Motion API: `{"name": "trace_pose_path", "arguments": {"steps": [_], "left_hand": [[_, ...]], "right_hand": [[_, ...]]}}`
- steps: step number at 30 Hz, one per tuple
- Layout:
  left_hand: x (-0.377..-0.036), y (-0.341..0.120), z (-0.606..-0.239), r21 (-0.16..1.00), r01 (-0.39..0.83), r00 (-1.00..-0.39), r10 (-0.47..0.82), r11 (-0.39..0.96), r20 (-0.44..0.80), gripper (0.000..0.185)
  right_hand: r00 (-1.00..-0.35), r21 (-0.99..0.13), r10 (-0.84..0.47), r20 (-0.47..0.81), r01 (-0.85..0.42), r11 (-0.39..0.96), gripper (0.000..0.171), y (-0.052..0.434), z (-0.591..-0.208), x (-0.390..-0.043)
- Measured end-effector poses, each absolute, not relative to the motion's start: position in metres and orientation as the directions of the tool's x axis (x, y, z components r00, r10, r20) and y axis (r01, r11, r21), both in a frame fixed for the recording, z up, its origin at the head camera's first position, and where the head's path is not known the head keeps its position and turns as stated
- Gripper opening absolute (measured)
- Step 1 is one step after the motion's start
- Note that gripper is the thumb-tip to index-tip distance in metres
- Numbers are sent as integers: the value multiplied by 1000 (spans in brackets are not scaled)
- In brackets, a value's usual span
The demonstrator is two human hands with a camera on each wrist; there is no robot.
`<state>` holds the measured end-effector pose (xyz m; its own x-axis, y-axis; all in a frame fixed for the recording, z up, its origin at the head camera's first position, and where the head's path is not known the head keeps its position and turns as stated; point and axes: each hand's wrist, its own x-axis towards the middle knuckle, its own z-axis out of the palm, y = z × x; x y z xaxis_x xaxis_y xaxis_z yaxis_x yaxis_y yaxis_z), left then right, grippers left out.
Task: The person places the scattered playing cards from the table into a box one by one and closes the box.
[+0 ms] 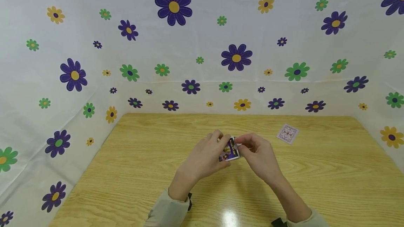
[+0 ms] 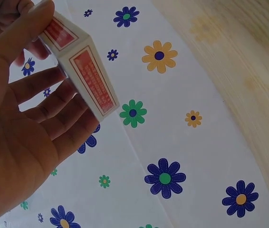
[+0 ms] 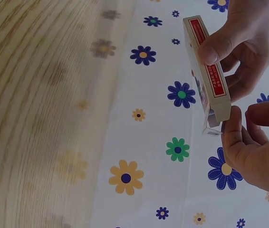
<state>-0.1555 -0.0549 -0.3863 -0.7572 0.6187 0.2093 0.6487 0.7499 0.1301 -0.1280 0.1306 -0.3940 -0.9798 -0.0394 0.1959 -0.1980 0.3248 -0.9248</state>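
A small card box (image 1: 233, 151) with a dark purple printed face is held above the table between both hands. My left hand (image 1: 204, 154) grips it by its edges, thumb on one narrow side and fingers on the opposite one. Red panels with fine print mark the white narrow sides of the box (image 2: 92, 80) in the left wrist view. At the end facing my right hand (image 1: 261, 155), the box stands open. In the right wrist view, the thumb and index finger of that hand pinch the end flap (image 3: 223, 113). The inside of the box is mostly hidden.
A playing card (image 1: 287, 133) lies patterned back up on the wooden table (image 1: 151, 185), beyond the right hand. White cloth (image 1: 202, 34) printed with purple, green and yellow flowers hangs behind the table and along its sides.
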Motion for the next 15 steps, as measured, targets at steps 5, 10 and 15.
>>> {"name": "trace_pose_path", "arguments": {"steps": [5, 10, 15], "left_hand": [[-155, -56, -387, 133, 648, -758, 617, 750, 212, 70], [-155, -56, -386, 133, 646, -760, 615, 752, 211, 70], [-155, -56, -386, 142, 641, -765, 611, 755, 203, 71]], "right_hand": [[-982, -929, -55, 180, -188, 318, 16, 131, -392, -128], [-982, -929, -56, 183, -191, 318, 16, 132, -390, -127], [-978, -921, -32, 208, -207, 329, 16, 135, -389, -128]]}}
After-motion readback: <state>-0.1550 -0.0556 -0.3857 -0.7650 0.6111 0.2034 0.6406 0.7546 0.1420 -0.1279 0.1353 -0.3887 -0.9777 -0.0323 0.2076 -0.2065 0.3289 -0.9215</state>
